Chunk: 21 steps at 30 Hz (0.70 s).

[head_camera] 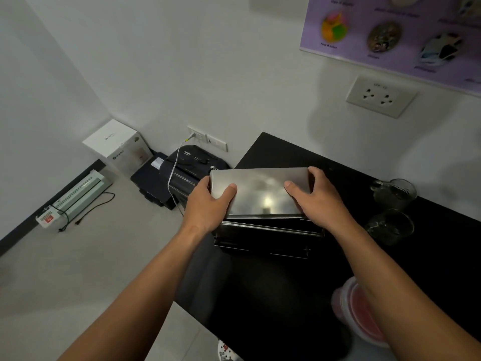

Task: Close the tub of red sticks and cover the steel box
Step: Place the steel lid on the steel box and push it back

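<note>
A shiny flat steel lid (261, 191) is held over the steel box (268, 235), which stands on the black table (273, 303). The lid's near edge rests at the box's top, and whether it is fully seated I cannot tell. My left hand (208, 204) grips the lid's left end, thumb on top. My right hand (317, 196) grips its right end the same way. The clear tub of red sticks (356, 308) sits at the table's near right, with a lid on it, partly hidden by my right forearm.
Two clear glasses (395, 194) (390, 227) stand on the table right of the box. On the floor to the left are a black paper shredder (187, 170) with a white cable, a white carton (117, 144) and a white laminator (78, 196). Wall sockets (381, 96) sit above the table.
</note>
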Tool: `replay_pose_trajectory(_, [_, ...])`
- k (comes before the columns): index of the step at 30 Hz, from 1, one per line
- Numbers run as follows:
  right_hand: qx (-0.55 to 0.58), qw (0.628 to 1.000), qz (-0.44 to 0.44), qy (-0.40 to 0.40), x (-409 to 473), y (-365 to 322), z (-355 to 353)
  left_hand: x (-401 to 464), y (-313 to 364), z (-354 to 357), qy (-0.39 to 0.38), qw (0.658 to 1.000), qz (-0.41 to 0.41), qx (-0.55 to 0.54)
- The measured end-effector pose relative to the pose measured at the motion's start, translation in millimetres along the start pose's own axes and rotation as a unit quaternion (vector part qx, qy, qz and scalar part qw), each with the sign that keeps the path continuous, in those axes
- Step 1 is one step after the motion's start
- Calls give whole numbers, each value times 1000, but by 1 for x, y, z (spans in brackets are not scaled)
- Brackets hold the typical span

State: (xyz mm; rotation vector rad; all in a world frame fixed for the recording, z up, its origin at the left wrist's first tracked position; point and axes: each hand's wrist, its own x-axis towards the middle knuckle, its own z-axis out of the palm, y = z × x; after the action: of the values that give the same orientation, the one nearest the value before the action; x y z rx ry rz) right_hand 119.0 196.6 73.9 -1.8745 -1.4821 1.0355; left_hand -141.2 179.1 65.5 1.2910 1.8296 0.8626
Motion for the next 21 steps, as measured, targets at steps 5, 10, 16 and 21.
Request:
replay_pose_trajectory(5, [28,999,-24,-17,3,1,-1,-1,-2,2,0,1000,4,4])
replay_pose_trajectory(10, [-39,996,-71,-47,12,2,-15,-2,-3,0,-20,999,15,23])
replay_pose_trajectory(16, [-57,992,-99,-46,11,13,-20,-13,2,3,-1,975,125,182])
replay_pose_trajectory(21, [-54,993,-95,-40,7,19,-22,-17,8,8,-33,967,126,217])
